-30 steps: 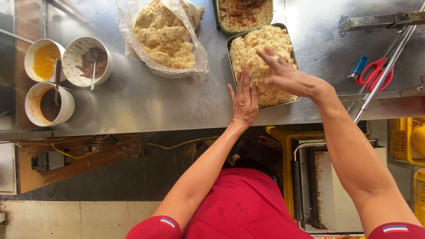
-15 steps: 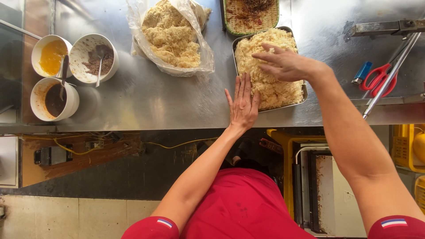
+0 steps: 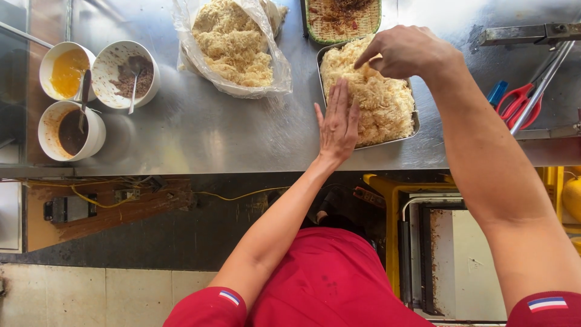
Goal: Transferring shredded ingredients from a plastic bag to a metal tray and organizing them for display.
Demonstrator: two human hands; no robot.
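Overhead view from my head camera. A rectangular metal tray (image 3: 415,128) sits on the steel counter (image 3: 200,136) near its front edge and is heaped with pale shredded noodles (image 3: 375,100). My left hand (image 3: 338,124) lies flat and open, fingers straight, pressed against the tray's left side with the fingertips on the noodles. My right hand (image 3: 407,51) hovers over the far end of the tray, fingers curled and pinched together at the top of the heap; I cannot tell whether it grips any strands.

Left of the tray, an open clear plastic bag (image 3: 275,72) holds more of the same pale noodles. Beyond the tray, a green woven basket (image 3: 315,33) holds dark brown crumbs. At the counter's left end stand three white bowls: one with yellow sauce (image 3: 65,69), one with brown paste residue and a spoon (image 3: 127,72), one with dark sauce and a spoon (image 3: 71,130).

The counter between the bowls and the bag is bare steel, reaching to the front edge. To the right of the tray, red-handled scissors (image 3: 517,100) lie beside a metal bar (image 3: 541,97), close to my right forearm.
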